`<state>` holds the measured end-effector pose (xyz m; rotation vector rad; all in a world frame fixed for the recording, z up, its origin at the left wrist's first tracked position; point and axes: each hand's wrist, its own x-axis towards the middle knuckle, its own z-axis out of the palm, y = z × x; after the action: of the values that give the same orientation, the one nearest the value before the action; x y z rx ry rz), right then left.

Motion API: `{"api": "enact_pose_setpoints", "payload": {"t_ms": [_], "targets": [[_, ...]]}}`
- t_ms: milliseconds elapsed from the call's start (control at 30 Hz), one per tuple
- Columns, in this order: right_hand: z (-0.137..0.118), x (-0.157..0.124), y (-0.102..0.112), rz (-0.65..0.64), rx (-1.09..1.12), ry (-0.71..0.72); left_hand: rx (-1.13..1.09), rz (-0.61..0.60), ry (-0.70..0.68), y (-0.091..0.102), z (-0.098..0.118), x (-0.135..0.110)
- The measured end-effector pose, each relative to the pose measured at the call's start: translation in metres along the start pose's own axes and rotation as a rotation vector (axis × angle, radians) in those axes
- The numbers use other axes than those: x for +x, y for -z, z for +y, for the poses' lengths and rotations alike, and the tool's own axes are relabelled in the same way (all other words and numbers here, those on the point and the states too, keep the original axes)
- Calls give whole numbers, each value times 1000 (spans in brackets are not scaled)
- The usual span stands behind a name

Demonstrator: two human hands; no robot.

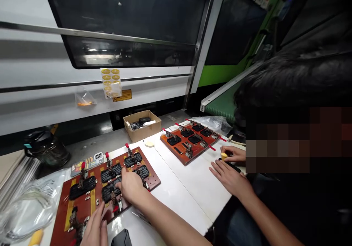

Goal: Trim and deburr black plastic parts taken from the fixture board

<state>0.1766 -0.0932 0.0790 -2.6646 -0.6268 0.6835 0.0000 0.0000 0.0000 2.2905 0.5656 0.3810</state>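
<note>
Right hand (133,185): thumb and forefinger down at the right ends of the two middle black parts (110,191); can't tell whether I pinch or only press. Left hand (95,225): fingers loosely straight, nothing visible in them, over the board's near edge.

Parts lie on the red-brown board (154,180), among clamps (108,163) with red tips. They look like ribbed, stiff plastic; I judge them light, not slippery, thin ribs perhaps easy to chip. Best hold: the outer rim, away from clamp arms.

Farther out: loose black piece (122,238) near, plastic bag (35,205) left, cardboard box (145,130) far. Easiest sideways room seems right, over white tabletop (176,187), short of the second board (184,159) and a co-worker's hands (229,178).
</note>
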Motion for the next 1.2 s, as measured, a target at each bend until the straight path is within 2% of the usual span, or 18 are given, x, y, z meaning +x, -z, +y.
{"api": "enact_pose_setpoints", "payload": {"t_ms": [100, 167, 267, 333, 400, 467, 567, 633, 767, 900, 1000, 1200], "targets": [[-4, 2, 3, -34, -56, 0, 76, -51, -43, -4, 2, 38], [-5, 2, 5, -59, -80, 1, 125, -145, -60, -6, -5, 58], [-7, -4, 12, -68, -98, -13, 159, -342, -106, -7, -20, 74], [-7, -17, 20, -40, -99, -28, 167, -386, -120, -8, -28, 76], [-5, -37, 28, 0, -75, -19, 162, -344, -104, -10, -31, 73], [-3, -59, 30, 3, -2, 57, 145, -246, -88, -14, -30, 68], [4, -81, 19, -118, 252, 193, 132, -124, -112, -19, -27, 63], [8, -87, 6, -204, 345, 190, 139, -122, -137, -21, -28, 63], [7, -89, -11, -241, 174, 78, 160, -157, -125, -20, -33, 63], [-5, -93, -4, -283, 124, 34, 180, -160, -139, -15, -32, 63], [-10, -91, -3, -306, 87, 34, 181, -152, -170, -12, -29, 64], [-7, -83, -15, -325, 2, 46, 216, -148, -185, -11, -26, 68]]}}
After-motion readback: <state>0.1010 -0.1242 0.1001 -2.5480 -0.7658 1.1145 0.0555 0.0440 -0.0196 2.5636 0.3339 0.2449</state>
